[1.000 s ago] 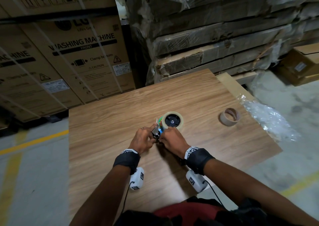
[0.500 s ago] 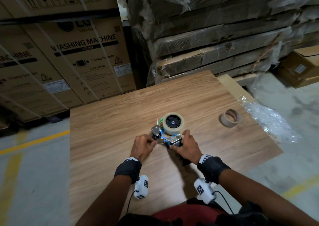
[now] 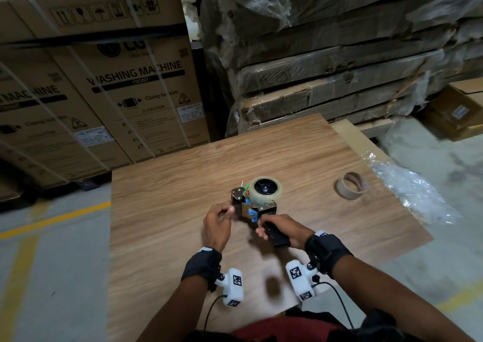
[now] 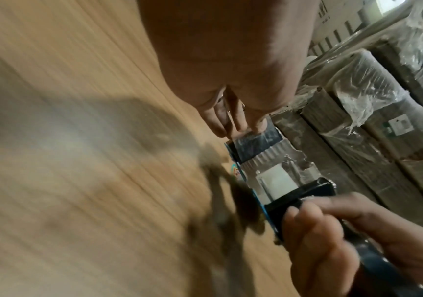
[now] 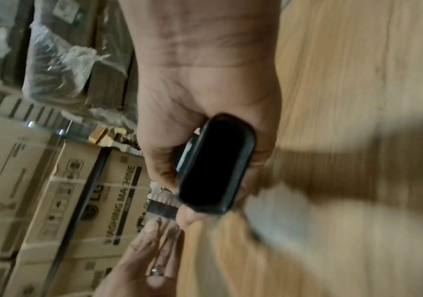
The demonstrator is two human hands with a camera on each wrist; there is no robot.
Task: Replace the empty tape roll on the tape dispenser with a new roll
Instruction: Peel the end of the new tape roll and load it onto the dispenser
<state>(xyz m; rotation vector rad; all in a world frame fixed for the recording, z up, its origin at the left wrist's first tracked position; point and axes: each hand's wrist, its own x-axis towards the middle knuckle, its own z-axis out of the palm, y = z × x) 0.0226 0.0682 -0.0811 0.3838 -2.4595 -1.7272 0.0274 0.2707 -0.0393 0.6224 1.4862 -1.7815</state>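
Observation:
The tape dispenser (image 3: 257,207) rests on the wooden table (image 3: 162,211) with a new clear roll (image 3: 265,190) on its hub. My right hand (image 3: 264,230) grips its black handle (image 3: 277,234), whose butt end (image 5: 215,166) fills the right wrist view. My left hand (image 3: 228,211) sits at the dispenser's front left and pinches the loose tape end (image 4: 255,140) between thumb and fingers (image 4: 233,118), with the strip stretched over the metal plate. The empty brown core (image 3: 351,185) lies apart at the right of the table.
Strapped washing machine cartons (image 3: 104,93) stand behind the table on the left, and plastic-wrapped flat packs (image 3: 339,67) are stacked on the right. Crumpled clear plastic (image 3: 410,195) hangs off the table's right edge. Concrete floor with yellow lines surrounds the table.
My right hand slid back from the dispenser's body to its black handle. My left hand drew back toward me, off the front roller, with the tape end.

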